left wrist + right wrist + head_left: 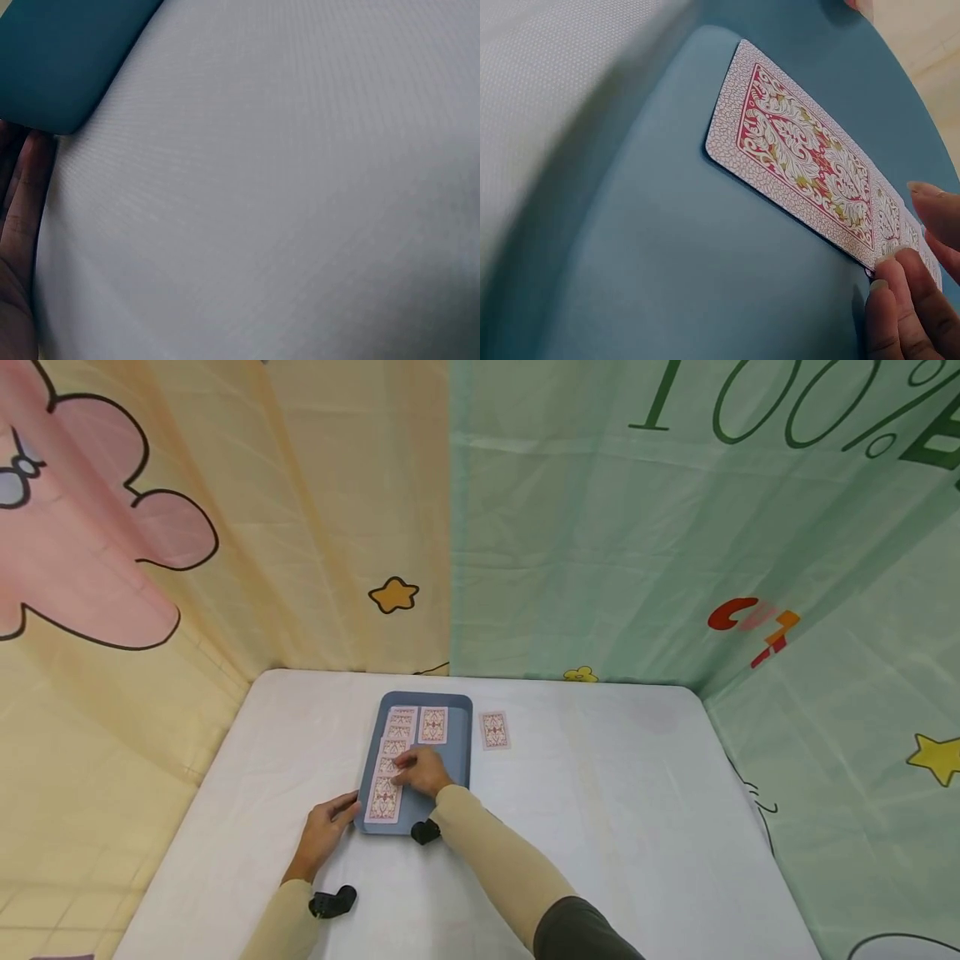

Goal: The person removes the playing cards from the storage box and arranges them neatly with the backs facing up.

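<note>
On the blue tray [455, 777] lies an overlapping column of face-down playing cards [385, 802] along its left side, red-patterned on the back. Another playing card [432, 725] lies at the tray's upper right. My right hand [423, 771] reaches over the tray, bent fingers at the column. In the right wrist view, its fingertips [883, 292] touch the column's edge near the nearest card [802, 150], and another digit stands apart above the cards. My left hand [322, 833] rests against the tray's lower left edge, its visible fingers [26, 195] fairly straight; its thumb is hidden in the left wrist view.
A single face-down card [495, 731] lies on the white tabletop [600, 810] right of the tray. Patterned curtains [577, 543] rise behind the table and along both sides. Black wrist cameras [333, 902] sit on both wrists.
</note>
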{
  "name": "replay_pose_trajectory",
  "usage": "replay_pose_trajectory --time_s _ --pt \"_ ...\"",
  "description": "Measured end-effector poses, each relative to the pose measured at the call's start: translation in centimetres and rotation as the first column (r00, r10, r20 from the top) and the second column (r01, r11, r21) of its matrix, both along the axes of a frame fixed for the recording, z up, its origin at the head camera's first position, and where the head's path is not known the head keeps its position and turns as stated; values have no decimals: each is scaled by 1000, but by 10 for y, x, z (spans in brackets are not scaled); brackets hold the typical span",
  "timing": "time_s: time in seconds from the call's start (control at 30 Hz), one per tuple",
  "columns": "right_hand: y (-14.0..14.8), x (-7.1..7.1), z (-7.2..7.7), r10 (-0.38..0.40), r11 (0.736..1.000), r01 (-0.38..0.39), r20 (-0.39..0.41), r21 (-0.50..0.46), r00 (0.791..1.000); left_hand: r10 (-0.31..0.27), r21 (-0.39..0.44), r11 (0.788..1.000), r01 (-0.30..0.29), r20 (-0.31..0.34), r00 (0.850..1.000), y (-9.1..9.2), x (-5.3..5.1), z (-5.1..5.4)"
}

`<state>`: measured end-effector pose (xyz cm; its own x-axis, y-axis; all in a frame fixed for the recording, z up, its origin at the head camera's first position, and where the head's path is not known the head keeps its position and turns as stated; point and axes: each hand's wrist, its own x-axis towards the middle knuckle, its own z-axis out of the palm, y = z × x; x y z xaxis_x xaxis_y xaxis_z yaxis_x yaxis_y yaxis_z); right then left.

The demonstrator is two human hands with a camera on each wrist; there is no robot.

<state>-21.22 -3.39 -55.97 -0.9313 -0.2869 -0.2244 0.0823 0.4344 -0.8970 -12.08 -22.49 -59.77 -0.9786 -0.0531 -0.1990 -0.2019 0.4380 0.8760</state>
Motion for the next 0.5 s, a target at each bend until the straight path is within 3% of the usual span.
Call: replay_pose_trajectory --time_s 0.17,0.3,0.5 --pt "-1 -1 -1 6 1000 -7 8 26 1000 -4 4 1000 3 10 1000 -1 -1 2" --pt "0 -1 -3 25 999 -24 -36 42 999 -5 5 1000 5 19 1000 -1 -1 3" --pt "-3 1 -1 14 999 -14 3 39 1000 -3 4 1000 3 17 1000 -1 0 4"
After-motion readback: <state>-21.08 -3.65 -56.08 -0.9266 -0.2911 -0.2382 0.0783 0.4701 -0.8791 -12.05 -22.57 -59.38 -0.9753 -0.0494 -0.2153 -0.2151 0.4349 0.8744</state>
